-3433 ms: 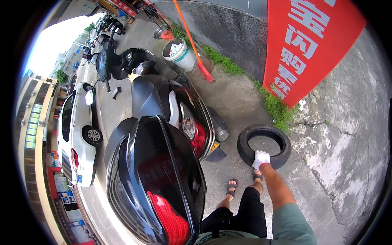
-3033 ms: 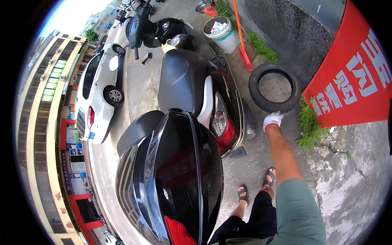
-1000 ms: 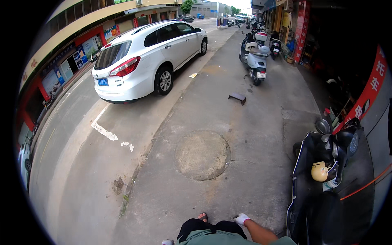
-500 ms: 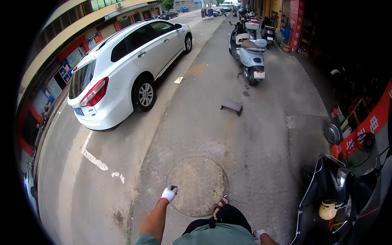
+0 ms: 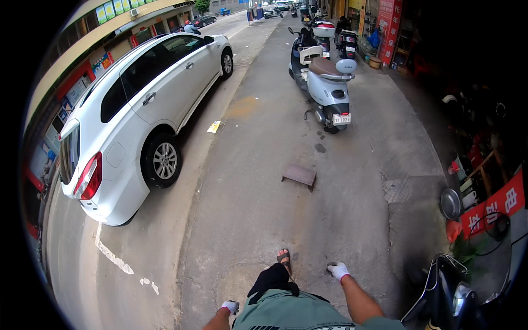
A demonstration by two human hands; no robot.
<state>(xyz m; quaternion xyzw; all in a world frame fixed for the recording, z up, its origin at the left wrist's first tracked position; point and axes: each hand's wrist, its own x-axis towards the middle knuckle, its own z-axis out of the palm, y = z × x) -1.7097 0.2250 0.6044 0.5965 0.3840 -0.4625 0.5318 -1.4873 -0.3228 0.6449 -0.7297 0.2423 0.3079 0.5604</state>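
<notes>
Both my hands wear white work gloves with dark finger coating. My right hand (image 5: 337, 270) swings in front of my body on the right, its fingers loosely curled with nothing seen in them. Low beside my left hip is my left hand (image 5: 231, 307), also curled and holding nothing that I can see. Neither hand touches anything. Ahead on the pavement stands a low brown stool (image 5: 300, 175) with a flat top, apart from both hands. One foot in a dark sandal (image 5: 284, 257) is planted between me and the stool.
A white car (image 5: 148, 104) is parked along the left. Farther ahead, a pale blue scooter (image 5: 329, 91) stands right of the middle, with more scooters behind. At right are a dark scooter (image 5: 459, 294), a round metal basin (image 5: 450, 204) and a red banner (image 5: 492, 206). Yellow paper (image 5: 214, 127) lies near the car.
I have walked forward: the stool, car and scooter are nearer, and the round cover has mostly passed under me. My right hand has swung forward, my left hand back.
</notes>
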